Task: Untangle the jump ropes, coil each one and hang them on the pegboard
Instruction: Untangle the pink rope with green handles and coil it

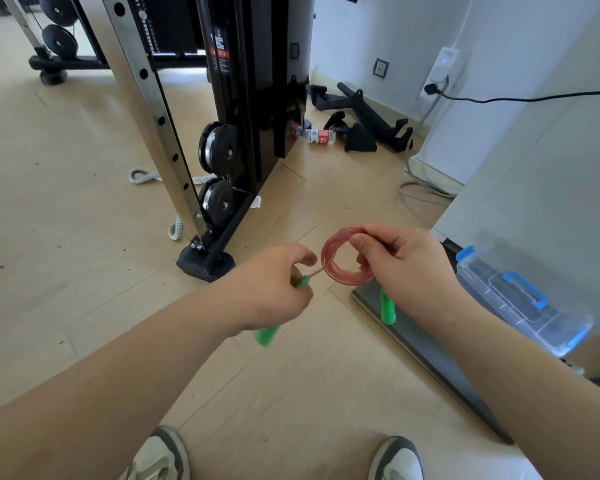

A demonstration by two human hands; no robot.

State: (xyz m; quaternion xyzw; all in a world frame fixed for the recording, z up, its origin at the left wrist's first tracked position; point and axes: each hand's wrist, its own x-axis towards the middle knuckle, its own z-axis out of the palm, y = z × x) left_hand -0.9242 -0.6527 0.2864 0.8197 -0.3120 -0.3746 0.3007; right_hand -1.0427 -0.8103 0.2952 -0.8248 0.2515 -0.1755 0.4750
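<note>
A thin red jump rope (343, 273) is wound into a small coil held above the floor. My right hand (406, 268) pinches the coil's upper right side between thumb and fingers. One green handle (388, 306) hangs down below that hand. My left hand (274, 289) grips the other green handle (267, 334), and a short straight stretch of rope runs from it to the coil. A grey-white braided rope (142, 176) lies on the floor behind the gym machine's post. No pegboard is in view.
A black gym machine (243, 98) with a steel post (160, 109) stands ahead on the left. A clear plastic box with blue latches (520, 299) sits at right on a grey base plate (426, 344). Black cable attachments (361, 116) and a bottle (321, 136) lie by the wall.
</note>
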